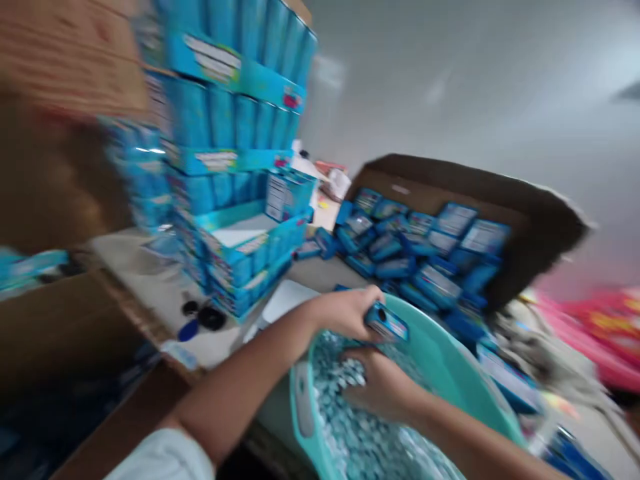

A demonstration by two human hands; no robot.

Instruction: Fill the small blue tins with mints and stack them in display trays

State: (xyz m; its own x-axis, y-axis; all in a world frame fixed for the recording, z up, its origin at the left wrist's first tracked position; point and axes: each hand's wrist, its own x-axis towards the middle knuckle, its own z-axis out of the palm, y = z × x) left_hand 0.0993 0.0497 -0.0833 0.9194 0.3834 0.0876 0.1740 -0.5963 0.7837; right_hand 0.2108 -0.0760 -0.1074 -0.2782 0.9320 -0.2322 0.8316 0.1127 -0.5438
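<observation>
My left hand is closed round a small blue tin, held over the rim of a teal tub. My right hand is down inside the tub, fingers curled into a heap of small pale blue-white pieces that fills it. What the right hand's fingers grip is hidden among the pieces. The picture is smeared by motion.
A tipped cardboard box spills several blue tins behind the tub. Stacked blue display cartons stand at the left on the table. Brown cartons rise at far left. Pink packages lie at right.
</observation>
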